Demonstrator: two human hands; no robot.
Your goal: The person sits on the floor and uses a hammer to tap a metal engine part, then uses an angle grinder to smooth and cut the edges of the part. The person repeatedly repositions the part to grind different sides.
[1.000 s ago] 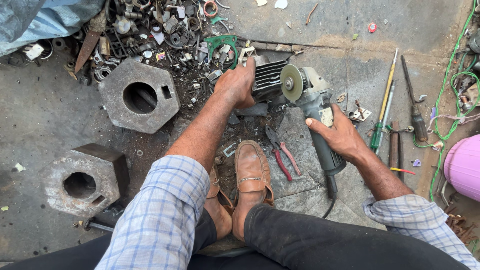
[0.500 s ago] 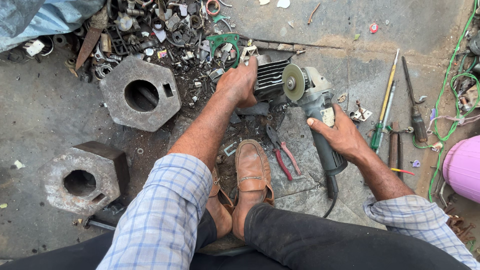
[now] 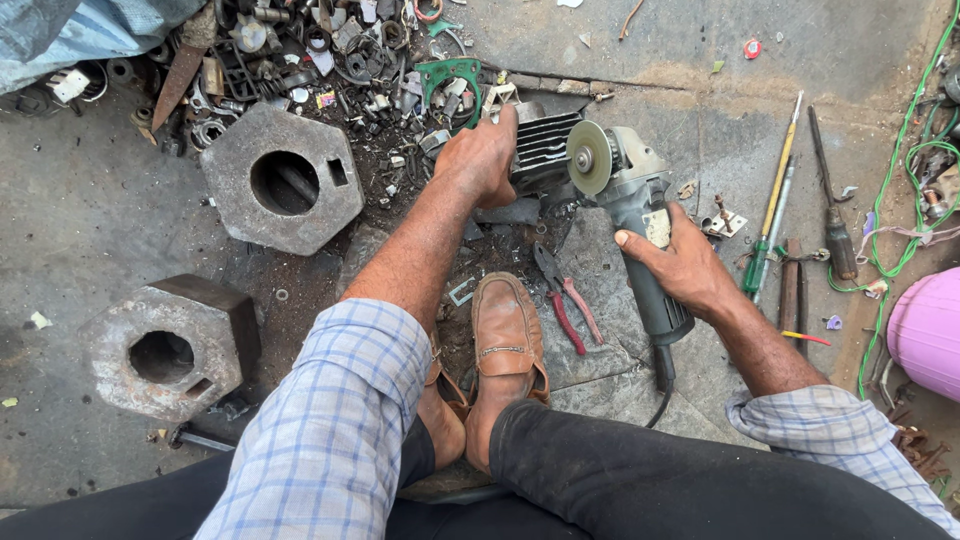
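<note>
My right hand [image 3: 688,266] grips the grey body of an angle grinder [image 3: 630,205], whose round disc [image 3: 588,158] sits against a dark finned metal part [image 3: 545,148]. My left hand [image 3: 480,158] presses down on that finned part and holds it on the stone floor. My foot in a brown shoe [image 3: 510,345] rests just below the work. The grinder's cord [image 3: 660,385] trails back toward my leg.
Two heavy hexagonal metal blocks with holes [image 3: 282,178] [image 3: 170,345] lie at left. A heap of scrap parts [image 3: 330,55] fills the top. Red-handled pliers [image 3: 565,300] lie by the shoe. Screwdrivers [image 3: 775,195] and green wire [image 3: 895,170] are at right, beside a pink round thing [image 3: 925,330].
The view has shifted slightly. Both hands keep their hold, and the grinder disc stays at the finned part.
</note>
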